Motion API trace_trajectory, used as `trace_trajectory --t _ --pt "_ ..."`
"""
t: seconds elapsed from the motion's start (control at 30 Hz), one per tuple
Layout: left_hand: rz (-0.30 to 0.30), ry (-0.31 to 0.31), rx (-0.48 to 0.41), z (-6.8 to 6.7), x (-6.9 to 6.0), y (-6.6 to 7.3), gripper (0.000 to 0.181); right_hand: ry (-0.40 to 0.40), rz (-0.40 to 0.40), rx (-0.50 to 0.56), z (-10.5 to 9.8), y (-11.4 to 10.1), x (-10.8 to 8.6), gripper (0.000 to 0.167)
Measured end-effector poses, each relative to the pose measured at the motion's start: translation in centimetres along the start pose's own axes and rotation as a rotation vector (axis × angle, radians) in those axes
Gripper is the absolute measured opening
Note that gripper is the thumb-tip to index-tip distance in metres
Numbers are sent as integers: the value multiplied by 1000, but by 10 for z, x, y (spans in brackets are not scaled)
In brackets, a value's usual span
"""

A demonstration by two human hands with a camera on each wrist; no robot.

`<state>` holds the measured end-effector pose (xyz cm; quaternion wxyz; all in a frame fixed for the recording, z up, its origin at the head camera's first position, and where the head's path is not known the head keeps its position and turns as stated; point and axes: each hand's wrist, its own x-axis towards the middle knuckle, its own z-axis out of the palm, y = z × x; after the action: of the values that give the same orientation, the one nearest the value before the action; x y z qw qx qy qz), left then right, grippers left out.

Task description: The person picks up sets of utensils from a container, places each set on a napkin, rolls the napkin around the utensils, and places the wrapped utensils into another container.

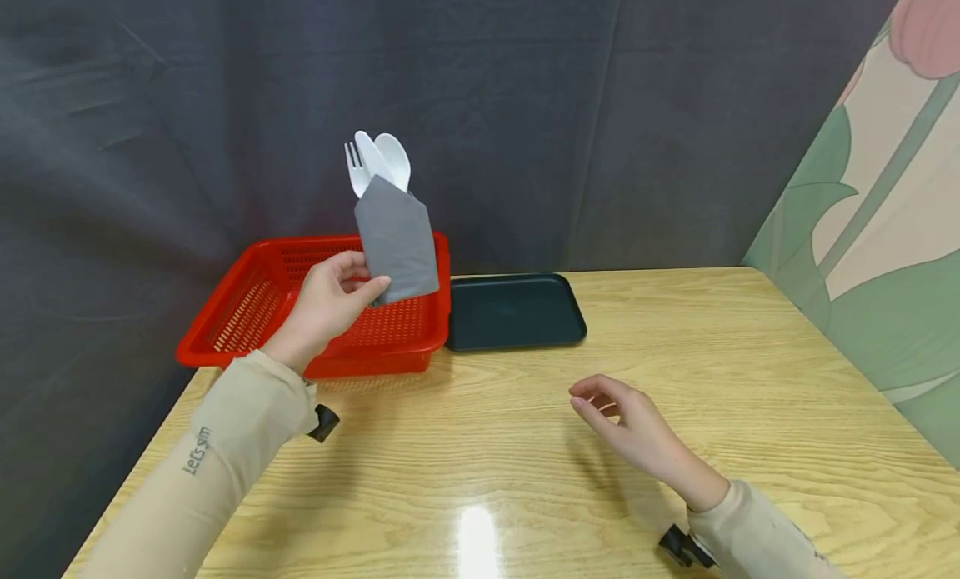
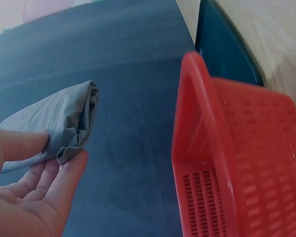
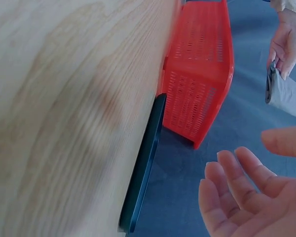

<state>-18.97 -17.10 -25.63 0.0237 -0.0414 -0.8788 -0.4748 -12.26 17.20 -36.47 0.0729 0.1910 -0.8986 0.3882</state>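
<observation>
My left hand pinches the lower corner of a folded grey napkin pouch between thumb and fingers, holding it up above the red basket. Out of the pouch's top stick a white fork, a white knife and a white spoon. In the left wrist view the folded bottom end of the napkin pouch faces the camera, and the cutlery is hidden. Over the table at the right, my right hand hovers with loosely bent fingers and holds nothing.
A red plastic basket with perforated sides stands at the table's back left. Beside it lies a dark green tray. The wooden table meets a dark curtain behind and a flower-patterned panel at right.
</observation>
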Motion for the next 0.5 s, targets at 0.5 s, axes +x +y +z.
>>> trace_trajectory --t 0.5 --pt "-76 -31 53 -14 24 -11 44 -26 8 -12 0 3 -2 12"
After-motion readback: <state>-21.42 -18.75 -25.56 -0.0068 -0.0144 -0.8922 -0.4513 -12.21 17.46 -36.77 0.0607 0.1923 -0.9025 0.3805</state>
